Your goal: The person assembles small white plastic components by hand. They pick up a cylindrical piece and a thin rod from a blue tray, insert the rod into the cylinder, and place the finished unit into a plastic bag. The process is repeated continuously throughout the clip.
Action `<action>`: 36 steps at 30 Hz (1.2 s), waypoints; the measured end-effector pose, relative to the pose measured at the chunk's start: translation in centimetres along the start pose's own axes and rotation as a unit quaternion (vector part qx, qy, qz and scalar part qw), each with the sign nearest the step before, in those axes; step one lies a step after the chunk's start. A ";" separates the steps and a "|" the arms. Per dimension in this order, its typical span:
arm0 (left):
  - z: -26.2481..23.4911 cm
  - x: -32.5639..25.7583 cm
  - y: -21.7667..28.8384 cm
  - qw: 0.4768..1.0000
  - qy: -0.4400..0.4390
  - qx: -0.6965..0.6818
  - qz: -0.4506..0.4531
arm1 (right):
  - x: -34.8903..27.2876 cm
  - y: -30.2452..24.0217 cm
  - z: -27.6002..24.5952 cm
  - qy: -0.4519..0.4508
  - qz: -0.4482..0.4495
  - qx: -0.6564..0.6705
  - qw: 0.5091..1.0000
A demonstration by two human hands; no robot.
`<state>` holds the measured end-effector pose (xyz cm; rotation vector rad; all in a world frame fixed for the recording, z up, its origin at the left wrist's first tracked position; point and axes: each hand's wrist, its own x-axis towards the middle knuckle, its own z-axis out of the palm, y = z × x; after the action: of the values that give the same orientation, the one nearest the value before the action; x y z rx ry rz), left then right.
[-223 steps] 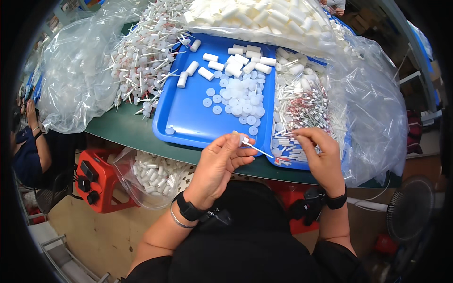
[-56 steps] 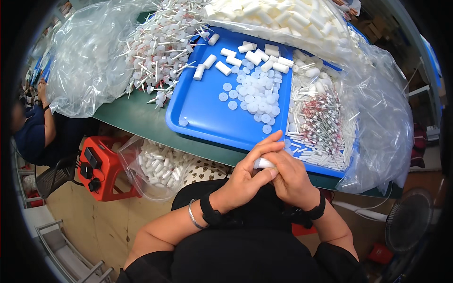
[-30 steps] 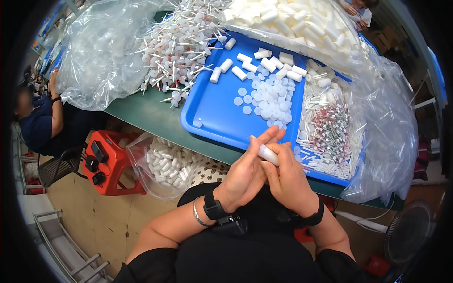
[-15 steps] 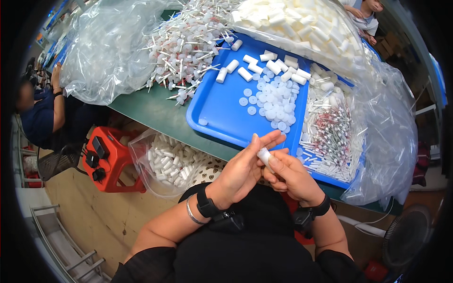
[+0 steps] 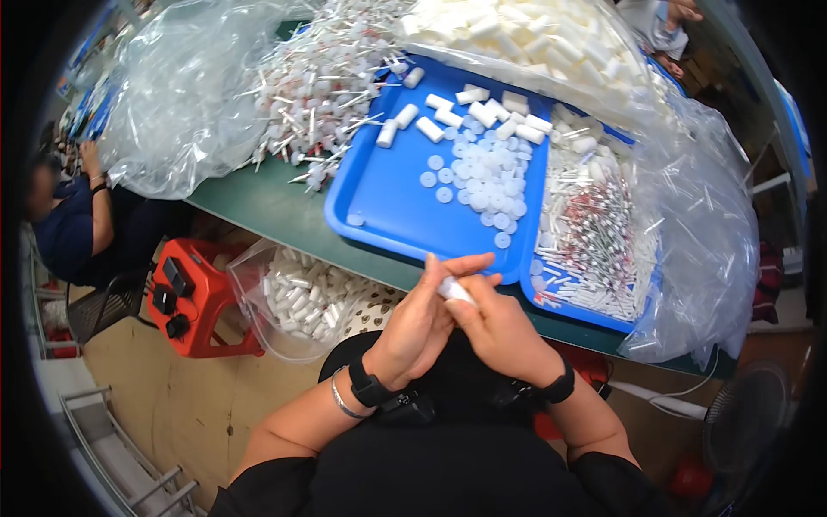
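A small white cylinder (image 5: pixel 455 292) with a smooth side is pinched between the thumb and fingers of my right hand (image 5: pixel 504 340). My left hand (image 5: pixel 412 332) lies against it from the left, palm turned toward the cylinder, with its thumb up and fingers stretched out behind. The cylinder's lower end is hidden by my right thumb. Just beyond my hands is a blue tray (image 5: pixel 388 194), where several white foam-like cylinders (image 5: pixel 429 129) lie near a heap of translucent round discs (image 5: pixel 491 177).
Thin white sticks with reddish parts (image 5: pixel 594 228) fill a second blue tray at right. A pile of white-stemmed pieces (image 5: pixel 319 86), clear plastic bags (image 5: pixel 185 103) and a large bag of white cylinders (image 5: pixel 534 39) surround the trays. Left stand a red stool (image 5: pixel 202 297) and a bag of white pieces (image 5: pixel 301 297).
Both hands have shifted left and slightly down in view with the white cylinder. My right hand has turned over it and pressed closer to my left palm. The whole view has shifted slightly.
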<state>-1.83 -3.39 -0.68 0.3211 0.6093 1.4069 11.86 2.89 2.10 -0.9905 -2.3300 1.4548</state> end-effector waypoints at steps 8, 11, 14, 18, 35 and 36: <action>0.0 -0.7 -1.0 0.993 0.008 0.066 0.093 | 0.7 0.5 -0.4 -0.164 0.154 0.478 0.849; -1.3 -1.7 -0.3 0.990 0.016 0.084 0.113 | 0.4 -0.7 1.8 -0.110 0.019 0.331 0.937; -3.9 -3.3 1.8 0.977 0.099 0.090 0.164 | -0.6 -1.2 -0.4 -0.089 -0.095 0.064 0.989; -10.4 -7.4 6.4 0.859 0.238 0.376 0.253 | -2.5 0.7 -7.1 0.108 -0.129 -0.209 0.963; 1.1 7.8 1.6 0.645 -0.017 0.712 0.278 | -3.3 6.6 -13.8 0.269 -0.045 -0.399 0.875; 1.3 8.0 1.6 0.647 -0.008 0.717 0.259 | -3.4 6.5 -13.8 0.285 -0.051 -0.376 0.880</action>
<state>-2.00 4.91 -0.40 1.9021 1.6524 1.1091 24.22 12.35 3.74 -1.2140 -2.4044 0.0998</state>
